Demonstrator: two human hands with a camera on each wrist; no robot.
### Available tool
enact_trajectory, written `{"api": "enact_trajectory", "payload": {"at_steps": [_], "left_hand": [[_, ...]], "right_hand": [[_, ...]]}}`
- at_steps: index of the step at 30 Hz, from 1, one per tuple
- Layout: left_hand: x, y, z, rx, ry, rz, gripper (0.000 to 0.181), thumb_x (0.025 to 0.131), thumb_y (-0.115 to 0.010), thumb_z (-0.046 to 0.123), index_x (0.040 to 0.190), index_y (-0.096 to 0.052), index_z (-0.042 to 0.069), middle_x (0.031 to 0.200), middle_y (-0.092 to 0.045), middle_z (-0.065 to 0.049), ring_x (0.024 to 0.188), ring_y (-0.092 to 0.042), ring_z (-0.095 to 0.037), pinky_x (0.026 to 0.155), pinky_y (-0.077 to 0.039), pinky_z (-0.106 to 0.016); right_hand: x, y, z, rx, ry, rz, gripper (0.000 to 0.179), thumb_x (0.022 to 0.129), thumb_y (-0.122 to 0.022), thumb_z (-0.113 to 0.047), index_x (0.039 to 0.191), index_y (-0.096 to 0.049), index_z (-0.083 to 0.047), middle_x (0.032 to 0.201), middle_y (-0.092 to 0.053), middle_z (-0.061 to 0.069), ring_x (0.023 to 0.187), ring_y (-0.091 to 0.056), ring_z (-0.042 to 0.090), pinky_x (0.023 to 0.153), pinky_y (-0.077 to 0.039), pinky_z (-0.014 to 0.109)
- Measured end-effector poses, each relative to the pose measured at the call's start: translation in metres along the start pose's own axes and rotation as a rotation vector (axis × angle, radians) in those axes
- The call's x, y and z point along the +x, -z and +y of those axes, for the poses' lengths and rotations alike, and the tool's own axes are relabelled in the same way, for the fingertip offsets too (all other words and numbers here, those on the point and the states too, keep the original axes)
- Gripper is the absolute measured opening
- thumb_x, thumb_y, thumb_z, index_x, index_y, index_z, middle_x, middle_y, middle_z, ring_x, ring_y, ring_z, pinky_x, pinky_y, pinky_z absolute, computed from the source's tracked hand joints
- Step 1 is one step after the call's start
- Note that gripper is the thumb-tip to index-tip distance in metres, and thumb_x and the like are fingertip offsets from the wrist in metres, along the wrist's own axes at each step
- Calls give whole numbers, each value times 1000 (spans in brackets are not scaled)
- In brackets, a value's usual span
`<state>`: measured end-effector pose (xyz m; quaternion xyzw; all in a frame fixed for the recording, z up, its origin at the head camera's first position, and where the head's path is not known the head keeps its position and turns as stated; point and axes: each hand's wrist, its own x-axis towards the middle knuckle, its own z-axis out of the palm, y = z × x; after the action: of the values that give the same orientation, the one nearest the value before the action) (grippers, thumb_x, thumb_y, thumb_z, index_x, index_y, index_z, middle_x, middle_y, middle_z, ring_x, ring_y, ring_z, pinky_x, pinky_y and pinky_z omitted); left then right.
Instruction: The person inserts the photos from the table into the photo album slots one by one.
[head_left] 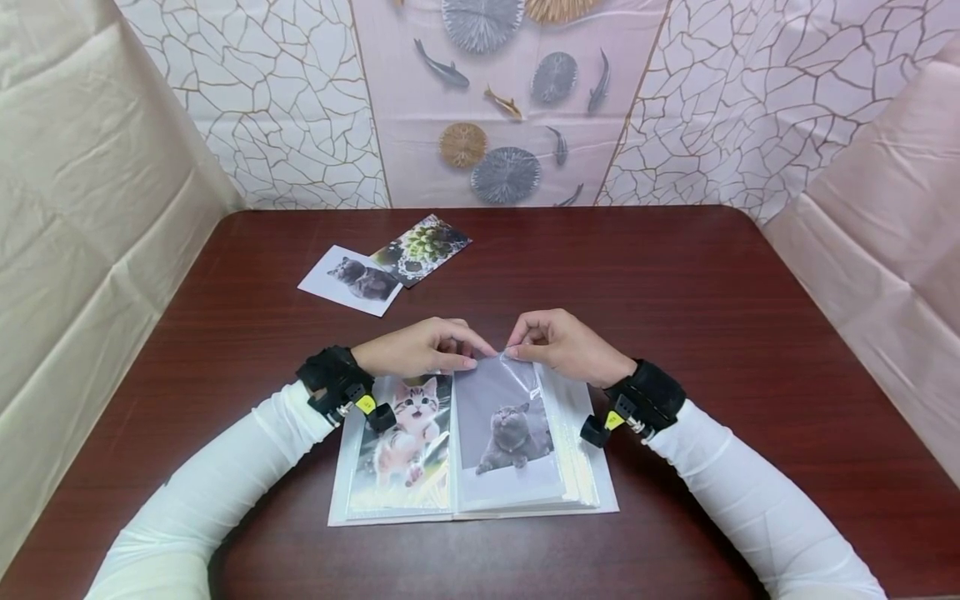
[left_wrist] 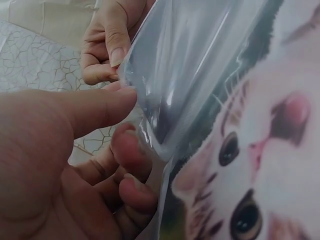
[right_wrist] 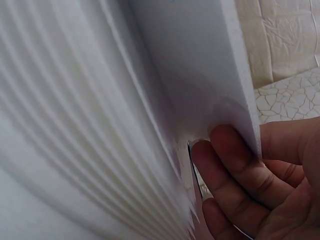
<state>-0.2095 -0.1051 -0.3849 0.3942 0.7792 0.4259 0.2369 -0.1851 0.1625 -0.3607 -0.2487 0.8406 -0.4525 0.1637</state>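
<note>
An open photo album [head_left: 607,492] lies on the table, with a kitten photo [head_left: 408,425] in its left page. The right page, a clear plastic sleeve [head_left: 517,379], bears a grey cat photo [head_left: 513,437]. My right hand [head_left: 566,346] pinches the top edge of this sleeve between thumb and fingers; in the right wrist view its fingers [right_wrist: 230,170] lie against the page's back. My left hand [head_left: 420,346] is at the same top edge, near the inner corner. In the left wrist view its thumb and forefinger hold the sleeve's edge, and its other fingers curl below.
Beyond the album lie two loose prints on the brown table [head_left: 675,283]: a grey cat print [head_left: 360,279] overlapping a green plant print [head_left: 423,248]. Patterned cloth [head_left: 300,108] hangs along the table's far edge, with pale cloth at both sides.
</note>
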Motion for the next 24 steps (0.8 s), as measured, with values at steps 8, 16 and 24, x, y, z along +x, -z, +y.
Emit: {"api": "enact_trajectory", "payload": {"at_steps": [8,16,24], "left_hand": [[2,-2,0,3,-11,-7,29,102,-60,12,130,-68,13,102,-62,-3,74,-48,-17,70,-41,-25],[3,-4,1,5,19,38,28,102,-62,13,129,-61,15,100,-60,-4,68,-49,-18,66,-42,-25],[4,-6,3,-36,17,76,25,103,-59,12,128,-62,12,111,-67,-5,82,-56,-18,73,-46,-26]], "right_hand": [[-1,0,0,13,24,5,5,96,-68,-7,100,-68,-5,78,-69,5,73,-55,19,68,-40,26],[-1,-2,-5,36,34,57,5,98,-65,-5,102,-67,-7,82,-66,7,78,-57,19,72,-44,25],[-3,-4,-10,113,61,69,9,100,-59,-3,107,-65,-3,88,-67,11,80,-57,17,74,-45,23]]}}
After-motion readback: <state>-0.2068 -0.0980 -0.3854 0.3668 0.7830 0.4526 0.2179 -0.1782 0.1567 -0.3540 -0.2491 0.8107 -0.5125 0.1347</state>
